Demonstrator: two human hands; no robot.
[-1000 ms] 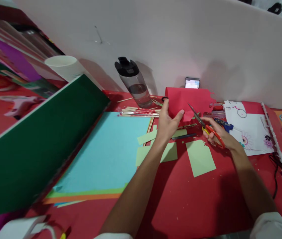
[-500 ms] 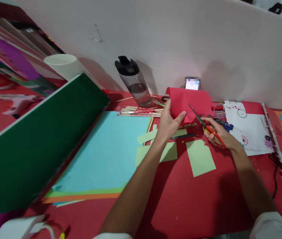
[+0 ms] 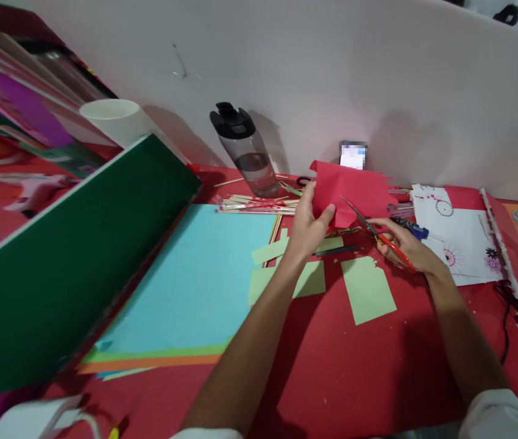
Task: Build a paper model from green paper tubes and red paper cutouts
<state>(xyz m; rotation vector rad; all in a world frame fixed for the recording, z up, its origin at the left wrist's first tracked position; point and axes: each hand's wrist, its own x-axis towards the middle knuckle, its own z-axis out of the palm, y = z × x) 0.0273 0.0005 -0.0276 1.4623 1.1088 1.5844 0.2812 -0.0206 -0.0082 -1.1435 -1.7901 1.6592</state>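
Red paper (image 3: 357, 186) is pinched in left grip (image 3: 308, 224), scissors (image 3: 369, 227) clamped in right grip (image 3: 409, 242); probably being cut, so tension's needed for the next snip.

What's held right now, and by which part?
The left hand holds the red paper by its left side; the right hand holds the scissors by the handles.

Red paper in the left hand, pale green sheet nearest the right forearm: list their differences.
The red paper is raised in the left hand; the pale green sheet lies on the table. The red paper is wider than the green sheet. The red paper curls at one corner; the green sheet looks flat. Both look like paper.
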